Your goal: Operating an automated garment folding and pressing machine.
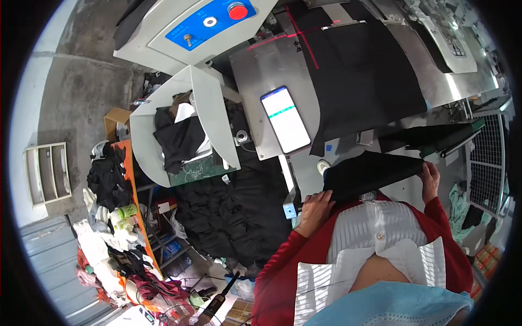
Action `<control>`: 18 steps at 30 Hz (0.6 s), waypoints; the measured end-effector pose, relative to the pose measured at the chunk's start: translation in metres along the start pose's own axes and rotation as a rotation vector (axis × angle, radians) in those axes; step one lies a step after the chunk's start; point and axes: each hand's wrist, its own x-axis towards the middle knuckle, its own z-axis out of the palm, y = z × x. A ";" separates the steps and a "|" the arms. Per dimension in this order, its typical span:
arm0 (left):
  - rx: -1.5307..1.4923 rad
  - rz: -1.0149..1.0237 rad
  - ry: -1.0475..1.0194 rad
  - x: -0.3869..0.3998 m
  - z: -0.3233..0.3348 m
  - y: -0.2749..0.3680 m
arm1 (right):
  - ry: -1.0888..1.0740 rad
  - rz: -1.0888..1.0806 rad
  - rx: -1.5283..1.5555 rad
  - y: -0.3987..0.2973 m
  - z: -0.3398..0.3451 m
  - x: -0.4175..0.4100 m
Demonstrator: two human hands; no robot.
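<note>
A folded piece of black fabric (367,173) is held up close to my waist. My left hand (316,210) grips its near left corner, fingers over the edge. At its right corner, my right hand (430,179) pinches the fabric between thumb and fingers. Beyond it, a larger black fabric panel (367,77) lies on the metal worktable (261,77) and hangs over its front edge. Red laser lines cross that panel's far left part. A phone with a lit screen (286,120) lies on the metal to the panel's left.
A machine housing (151,51) with a red button (237,11) stands at the upper left. Below it, a grey bin (149,142) holds black fabric pieces. A heap of black cloth (240,208) lies left of me. Another black piece (432,136) rests on a stand at right.
</note>
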 end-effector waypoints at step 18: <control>-0.241 0.055 0.028 -0.003 -0.013 -0.013 | 0.131 0.088 0.069 0.001 0.009 -0.011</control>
